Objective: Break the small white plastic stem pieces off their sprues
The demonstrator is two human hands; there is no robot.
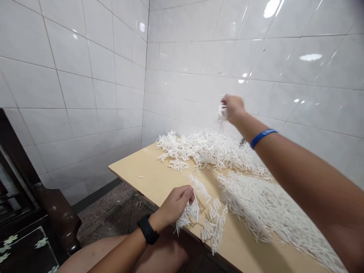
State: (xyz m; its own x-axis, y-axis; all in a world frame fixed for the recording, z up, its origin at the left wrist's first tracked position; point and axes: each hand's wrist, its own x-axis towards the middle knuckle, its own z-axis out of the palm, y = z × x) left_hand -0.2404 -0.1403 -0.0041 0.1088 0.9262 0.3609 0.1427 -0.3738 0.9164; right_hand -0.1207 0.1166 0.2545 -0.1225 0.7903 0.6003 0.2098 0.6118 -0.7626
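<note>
My left hand, with a black band on its wrist, is closed at the near edge of the board, pinching a tuft of white strands that hangs over the edge. Raised above the far pile, my right hand is closed on a small white bundle, blurred by motion. A loose heap of white strands lies along the board's back. Denser strands lie in a thick mat at the right. Short white tufts rest beside my left hand, and one blurred tuft is just beyond it.
The light wooden board stands near white tiled walls. Dark carved wooden furniture is at the left. My bare leg is below the near edge, above a speckled floor.
</note>
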